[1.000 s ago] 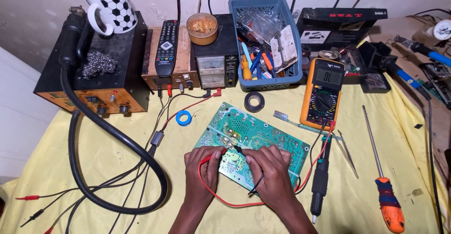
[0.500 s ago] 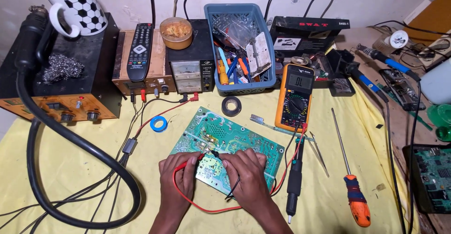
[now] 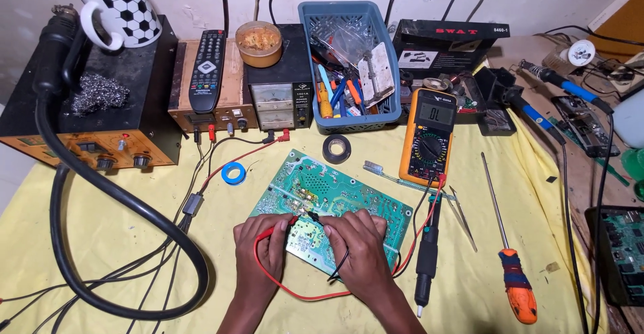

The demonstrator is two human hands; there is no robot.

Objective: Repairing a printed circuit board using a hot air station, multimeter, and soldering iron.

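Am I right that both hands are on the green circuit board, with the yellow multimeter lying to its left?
Not quite. In the head view both the left hand and the right hand are on the green circuit board, but the yellow multimeter lies to its right, not its left.

My hands (image 3: 322,247) rest on the circuit board (image 3: 335,203); multimeter (image 3: 428,136) sits right of it, tool basket (image 3: 349,116) behind, screwdriver (image 3: 510,253) far right.
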